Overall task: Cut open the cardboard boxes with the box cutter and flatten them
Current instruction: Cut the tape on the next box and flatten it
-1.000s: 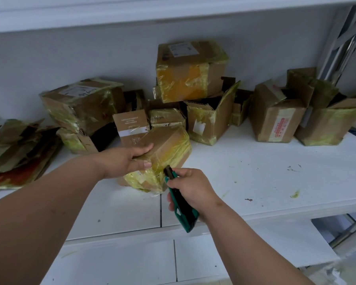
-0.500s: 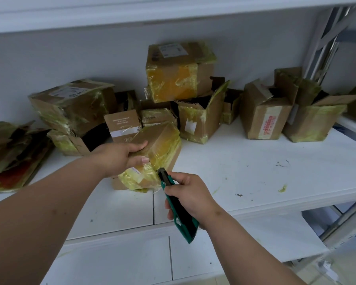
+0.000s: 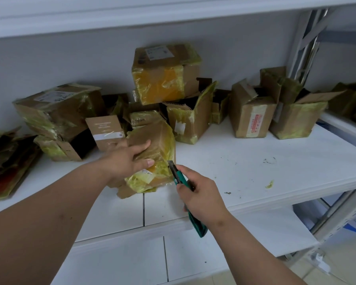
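Observation:
A small cardboard box wrapped in yellow tape lies tilted on the white shelf, near its front edge. My left hand grips its left side, fingers over the top face and thumb on the front. My right hand holds a green box cutter, whose tip sits at the box's lower right corner. The cutter's rear end sticks out below my wrist.
Several taped cardboard boxes are piled along the back wall, some open. Flattened cardboard lies at the far left. Open boxes stand at the right by a metal upright. A lower shelf sits beneath.
The box has been turned more upright under my left hand. My right hand has brought the cutter tip up to the box's lower right corner. The view has shifted.

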{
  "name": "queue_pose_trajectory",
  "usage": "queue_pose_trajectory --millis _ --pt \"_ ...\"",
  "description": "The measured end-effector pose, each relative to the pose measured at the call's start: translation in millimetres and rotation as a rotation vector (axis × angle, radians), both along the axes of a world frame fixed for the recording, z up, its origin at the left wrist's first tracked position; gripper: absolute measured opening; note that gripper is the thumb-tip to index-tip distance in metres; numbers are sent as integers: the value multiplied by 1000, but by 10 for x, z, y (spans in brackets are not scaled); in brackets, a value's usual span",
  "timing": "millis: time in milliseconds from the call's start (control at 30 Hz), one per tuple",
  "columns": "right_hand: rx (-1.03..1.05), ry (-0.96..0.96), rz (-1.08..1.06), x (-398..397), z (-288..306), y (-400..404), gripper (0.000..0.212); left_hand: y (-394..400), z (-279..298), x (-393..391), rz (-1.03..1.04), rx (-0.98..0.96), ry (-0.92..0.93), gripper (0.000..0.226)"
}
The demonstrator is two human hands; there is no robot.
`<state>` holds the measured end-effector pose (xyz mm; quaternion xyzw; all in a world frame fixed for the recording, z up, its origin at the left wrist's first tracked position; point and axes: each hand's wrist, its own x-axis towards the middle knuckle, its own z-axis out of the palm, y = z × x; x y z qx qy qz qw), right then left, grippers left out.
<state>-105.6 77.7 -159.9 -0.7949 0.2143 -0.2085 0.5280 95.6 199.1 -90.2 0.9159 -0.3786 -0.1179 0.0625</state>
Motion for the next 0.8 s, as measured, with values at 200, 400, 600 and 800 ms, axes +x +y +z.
queue_pose_trajectory --millis 200,400,600,800 --pt "-548 -35 -55 33 -225 -58 57 -112 -8 -101 -76 -89 8 64" --pt "-739 -171 -174 191 -231 -123 52 -148 -13 -59 -36 -97 15 64" --pt "-814 -150 -247 286 -264 -71 50 -158 -5 -44 -13 -126 30 62" --pt "-789 -173 -268 371 -223 -44 51 -163 -46 36 -14 -155 41 62"
